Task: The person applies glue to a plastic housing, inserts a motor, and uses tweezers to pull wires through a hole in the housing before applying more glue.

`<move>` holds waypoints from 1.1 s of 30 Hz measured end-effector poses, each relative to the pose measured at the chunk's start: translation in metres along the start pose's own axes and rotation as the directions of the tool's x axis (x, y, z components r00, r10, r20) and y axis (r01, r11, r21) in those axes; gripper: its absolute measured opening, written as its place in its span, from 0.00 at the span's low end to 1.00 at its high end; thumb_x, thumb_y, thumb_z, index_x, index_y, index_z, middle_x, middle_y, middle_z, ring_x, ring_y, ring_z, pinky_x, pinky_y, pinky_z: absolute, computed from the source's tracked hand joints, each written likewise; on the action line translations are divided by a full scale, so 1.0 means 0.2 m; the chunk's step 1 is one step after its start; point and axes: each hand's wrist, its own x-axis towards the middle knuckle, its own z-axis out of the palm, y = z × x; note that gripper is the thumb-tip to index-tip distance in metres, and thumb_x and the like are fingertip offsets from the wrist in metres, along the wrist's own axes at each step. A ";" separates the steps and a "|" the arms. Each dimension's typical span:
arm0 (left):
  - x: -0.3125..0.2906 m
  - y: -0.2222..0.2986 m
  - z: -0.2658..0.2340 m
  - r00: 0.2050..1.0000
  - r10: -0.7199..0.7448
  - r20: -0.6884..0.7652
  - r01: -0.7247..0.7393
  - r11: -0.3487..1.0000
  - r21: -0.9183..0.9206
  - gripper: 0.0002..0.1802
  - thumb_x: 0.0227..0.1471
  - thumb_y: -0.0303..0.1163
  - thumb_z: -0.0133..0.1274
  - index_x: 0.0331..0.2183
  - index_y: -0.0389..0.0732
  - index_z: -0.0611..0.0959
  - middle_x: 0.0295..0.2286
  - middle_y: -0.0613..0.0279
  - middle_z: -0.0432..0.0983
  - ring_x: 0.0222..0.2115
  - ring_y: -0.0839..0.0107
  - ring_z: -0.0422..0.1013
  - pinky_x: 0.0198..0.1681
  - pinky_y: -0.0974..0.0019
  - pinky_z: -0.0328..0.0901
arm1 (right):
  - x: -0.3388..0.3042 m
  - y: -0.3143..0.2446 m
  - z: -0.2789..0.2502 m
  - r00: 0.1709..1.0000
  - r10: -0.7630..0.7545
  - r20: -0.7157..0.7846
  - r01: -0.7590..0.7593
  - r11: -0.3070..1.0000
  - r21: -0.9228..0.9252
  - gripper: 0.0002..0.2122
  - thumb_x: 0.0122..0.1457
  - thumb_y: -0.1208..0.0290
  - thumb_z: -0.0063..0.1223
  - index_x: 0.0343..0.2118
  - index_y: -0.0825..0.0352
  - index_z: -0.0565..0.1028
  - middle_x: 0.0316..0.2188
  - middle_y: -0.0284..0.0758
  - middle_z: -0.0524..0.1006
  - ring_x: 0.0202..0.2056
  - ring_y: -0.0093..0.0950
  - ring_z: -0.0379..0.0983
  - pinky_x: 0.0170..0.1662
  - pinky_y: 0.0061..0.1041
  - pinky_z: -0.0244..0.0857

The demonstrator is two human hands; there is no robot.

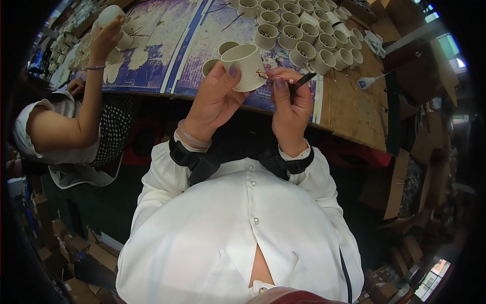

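Note:
My left hand [216,101] is closed round a cream-coloured cup [242,63], holding it tilted above the near edge of the table. In my right hand [291,109] is a thin tool with a black handle [302,81], pinched between thumb and fingers. Its slender tip is at the cup's right side, low on the wall; whether it touches cannot be made out. Just behind my left hand, two more cream cups [210,66] rest on the table, partly hidden by that hand and the held cup.
Many similar cups [290,34] with dark bits inside crowd the far right of the table [212,38]. A white bottle with a thin nozzle [365,82] lies at the right. On the left, a co-worker's hand [105,43] raises a whitish round object [110,16]. Cardboard boxes [400,185] stand around.

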 end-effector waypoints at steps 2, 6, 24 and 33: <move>0.00 0.00 0.00 1.000 0.013 0.008 -0.013 1.000 -0.004 0.26 0.58 0.39 0.49 0.53 0.38 0.63 0.47 0.61 0.67 0.48 0.70 0.65 0.51 0.63 0.61 | 0.00 0.00 0.00 0.990 0.135 -0.025 -0.132 0.986 0.104 0.03 0.61 0.74 0.49 0.36 0.67 0.71 0.35 0.31 0.74 0.25 0.12 0.59 0.26 0.12 0.53; -0.02 -0.01 0.00 0.999 0.040 0.001 -0.040 0.997 0.070 0.27 0.56 0.34 0.51 0.54 0.37 0.62 0.47 0.61 0.67 0.49 0.71 0.65 0.53 0.63 0.60 | 0.01 0.00 -0.01 0.983 0.183 -0.027 -0.176 0.970 0.169 0.03 0.60 0.75 0.49 0.36 0.66 0.71 0.37 0.32 0.74 0.25 0.13 0.60 0.26 0.12 0.54; 0.00 -0.02 0.03 0.991 0.007 -0.136 0.009 0.993 0.122 0.32 0.49 0.26 0.58 0.54 0.39 0.62 0.43 0.62 0.68 0.43 0.74 0.67 0.47 0.70 0.64 | -0.04 0.05 -0.03 0.994 0.101 -0.034 -0.097 0.991 0.091 0.06 0.57 0.80 0.52 0.34 0.65 0.66 0.37 0.37 0.74 0.33 0.17 0.66 0.35 0.14 0.60; -0.02 -0.03 -0.02 0.985 0.169 0.036 -0.166 0.867 0.471 0.34 0.48 0.25 0.59 0.54 0.39 0.62 0.44 0.63 0.68 0.44 0.74 0.67 0.49 0.70 0.62 | -0.04 0.04 -0.09 0.988 0.129 0.086 -0.133 0.990 0.049 0.07 0.56 0.82 0.52 0.36 0.67 0.68 0.36 0.34 0.72 0.36 0.19 0.68 0.41 0.17 0.62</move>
